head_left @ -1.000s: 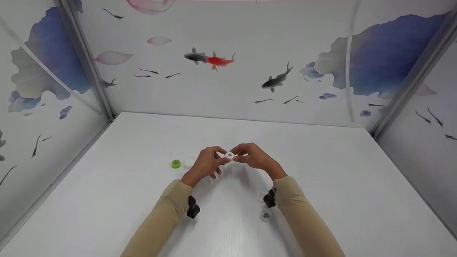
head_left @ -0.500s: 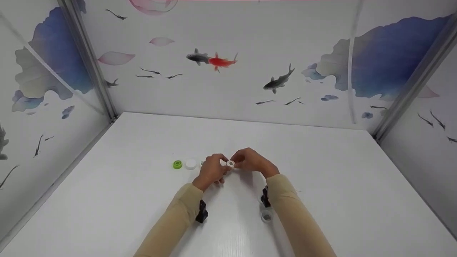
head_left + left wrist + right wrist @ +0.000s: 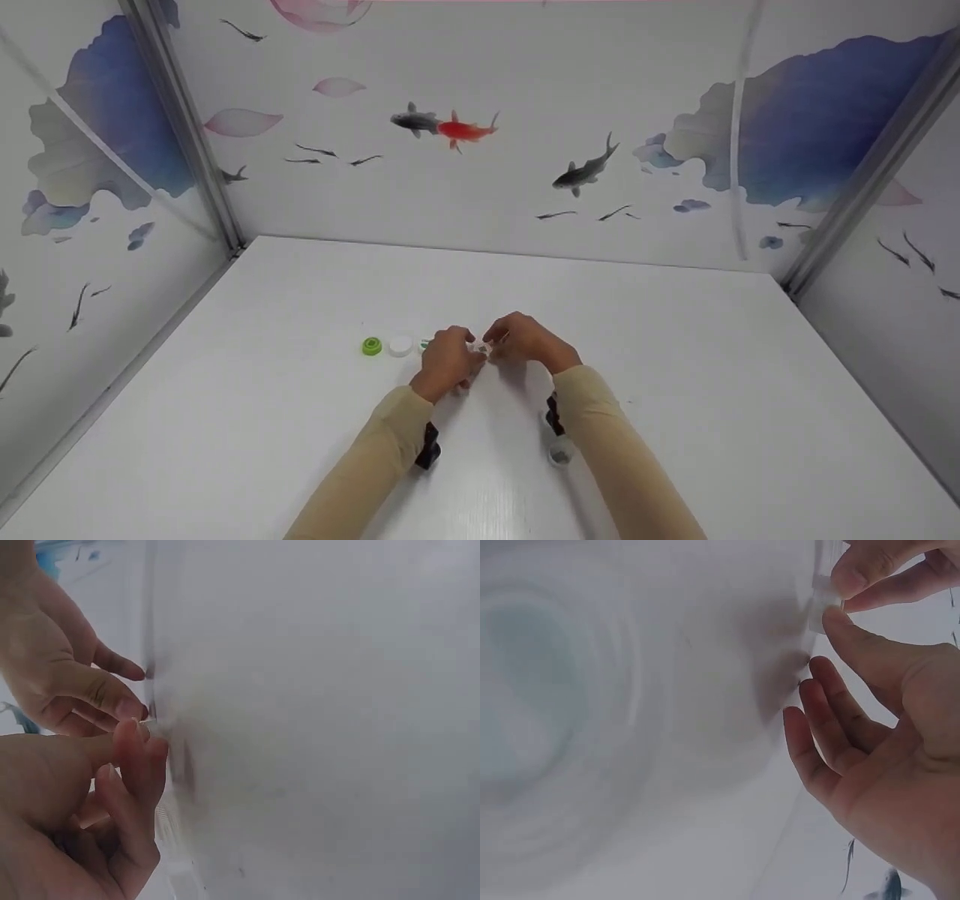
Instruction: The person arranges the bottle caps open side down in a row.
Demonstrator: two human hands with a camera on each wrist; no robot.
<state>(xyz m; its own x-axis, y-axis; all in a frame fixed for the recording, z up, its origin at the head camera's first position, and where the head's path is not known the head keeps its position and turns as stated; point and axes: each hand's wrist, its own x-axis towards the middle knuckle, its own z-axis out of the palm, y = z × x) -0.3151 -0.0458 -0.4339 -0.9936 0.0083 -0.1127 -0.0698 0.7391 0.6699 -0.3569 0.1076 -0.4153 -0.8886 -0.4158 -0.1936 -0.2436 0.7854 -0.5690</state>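
A small round white cap (image 3: 484,349) with a darker square mark on top sits between my hands, close over the table. My left hand (image 3: 448,360) pinches it from the left with thumb and finger. From the other side my right hand (image 3: 525,343) has thumb and index finger on it. In the right wrist view the cap (image 3: 825,606) looks translucent, with both thumbs at its edge and the other right fingers (image 3: 829,720) spread loosely. Left of my left hand, a green cap (image 3: 372,346) and a white cap (image 3: 400,346) lie in a row. A further green-marked piece (image 3: 425,345) is partly hidden.
Near my right sleeve a clear round piece (image 3: 560,452) lies on the white table (image 3: 675,390), another partly hidden behind the wrist camera (image 3: 553,415). Printed panels with fish and leaves wall in the table at the back and sides.
Both hands have come down toward the table with the white cap. My left hand has shifted right, uncovering the white cap beside the green one and part of another piece.
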